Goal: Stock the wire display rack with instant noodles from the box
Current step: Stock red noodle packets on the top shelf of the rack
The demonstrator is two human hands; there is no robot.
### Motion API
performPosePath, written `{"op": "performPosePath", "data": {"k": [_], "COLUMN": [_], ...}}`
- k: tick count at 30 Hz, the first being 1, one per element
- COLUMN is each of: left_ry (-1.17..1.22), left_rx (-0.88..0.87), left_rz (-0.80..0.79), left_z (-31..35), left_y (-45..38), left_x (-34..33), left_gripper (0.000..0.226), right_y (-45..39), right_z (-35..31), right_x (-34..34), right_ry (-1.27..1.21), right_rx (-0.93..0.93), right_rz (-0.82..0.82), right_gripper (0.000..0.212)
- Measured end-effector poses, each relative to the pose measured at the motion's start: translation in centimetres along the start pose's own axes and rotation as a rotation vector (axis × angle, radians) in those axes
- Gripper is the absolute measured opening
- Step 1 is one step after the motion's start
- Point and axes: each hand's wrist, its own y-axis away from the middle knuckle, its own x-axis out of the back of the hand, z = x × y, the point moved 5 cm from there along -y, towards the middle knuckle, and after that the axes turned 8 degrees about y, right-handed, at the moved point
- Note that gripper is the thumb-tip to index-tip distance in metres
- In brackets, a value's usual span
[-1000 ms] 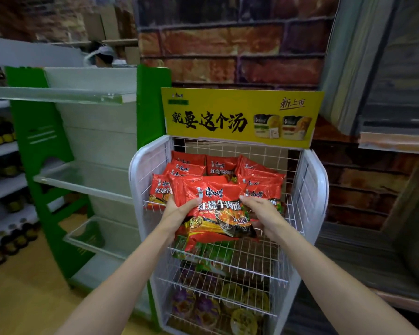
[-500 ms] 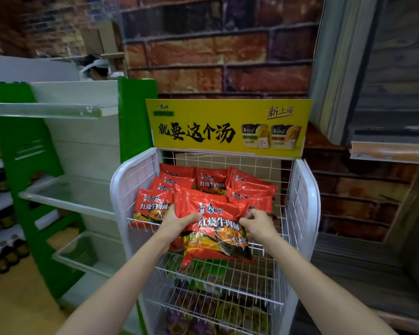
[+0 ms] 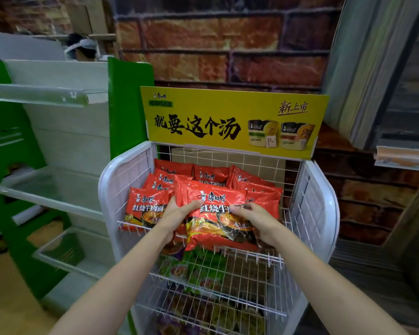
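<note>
1. Left hand (image 3: 177,213): gripped the left edge of a red noodle packet (image 3: 218,221), thumb on its face, fingers curled behind.
2. Right hand (image 3: 257,221): pinched the same packet at its right edge, fingers bent over the front.
3. Red noodle packet: was held between both hands over the front lip of the top tier, tilted face-up, its lower edge overhanging the front wire.
4. Stocked red packets (image 3: 211,176): lay in overlapping rows behind the held one; one front-left packet (image 3: 146,205) rested against the front wire, just beside the left hand. Little open room remained on the tier; a narrow gap showed along the right wall.
5. Wire display rack (image 3: 322,209): was white, with rounded side panels and a grid back; the packets stopped short of the back's top edge.
6. Lower tiers: green packets (image 3: 198,267) lay on the second tier, with bare wire to their right; the contents further down were too blurred to tell.
7. Yellow header sign (image 3: 232,122): stood upright on the rack's rear edge.
8. Green shelving unit (image 3: 128,105): stood just left of the rack, with pale shelves.
9. Brick wall (image 3: 228,44): ran behind both.
</note>
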Motion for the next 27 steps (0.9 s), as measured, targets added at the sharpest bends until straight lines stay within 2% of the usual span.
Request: {"op": "performPosePath", "data": {"k": [2, 5, 7, 11, 14, 15, 18, 19, 20, 23, 24, 27], "left_ry": [-0.044, -0.041, -0.011, 0.034, 0.123, 0.141, 0.158, 0.164, 0.162, 0.173, 0.171, 0.169], "left_rx": [-0.011, -0.002, 0.027, 0.053, 0.058, 0.072, 0.101, 0.111, 0.133, 0.125, 0.127, 0.151], "left_rz": [-0.015, 0.002, 0.029, 0.065, 0.112, 0.12, 0.066, 0.032, -0.005, -0.155, -0.203, -0.303], "left_z": [0.8, 1.4, 1.2, -0.1, 0.2, 0.0, -2.7, -3.8, -3.5, -0.5, -0.5, -1.4], "left_y": [-1.6, -3.9, -5.3, -7.9, -8.1, -8.7, -13.2, -14.8, -14.2, -9.1, -8.4, -7.2], "left_x": [0.0, 0.5, 1.2, 2.4, 2.3, 2.4, 2.6, 2.5, 1.4, -3.4, -4.7, -7.5], "left_gripper": [0.101, 0.091, 0.088, 0.107, 0.086, 0.085, 0.121, 0.123, 0.118, 0.072, 0.065, 0.063], "right_y": [-1.2, -2.5, -2.8, -2.5, -2.0, -2.0, -2.0, -2.3, -2.3, -3.2, -2.7, -0.9], "right_z": [-0.7, -1.2, -0.9, 1.7, 3.7, 4.5, 6.7, 7.5, 7.8, 8.4, 7.4, 4.4], "right_x": [0.7, 2.3, 3.7, 6.4, 7.3, 7.3, 6.6, 6.6, 6.6, 7.4, 7.7, 8.5], "right_ry": [-0.03, -0.114, -0.197, -0.269, -0.19, -0.168, -0.094, -0.061, -0.002, 0.191, 0.229, 0.196], "right_rx": [0.014, 0.051, 0.057, 0.006, -0.05, -0.065, -0.16, -0.184, -0.205, -0.165, -0.136, -0.03], "right_rz": [0.086, 0.21, 0.28, 0.428, 0.454, 0.445, 0.442, 0.45, 0.45, 0.496, 0.556, 0.702], "right_gripper": [0.07, 0.045, 0.038, 0.037, 0.035, 0.036, 0.043, 0.045, 0.05, 0.079, 0.08, 0.053]}}
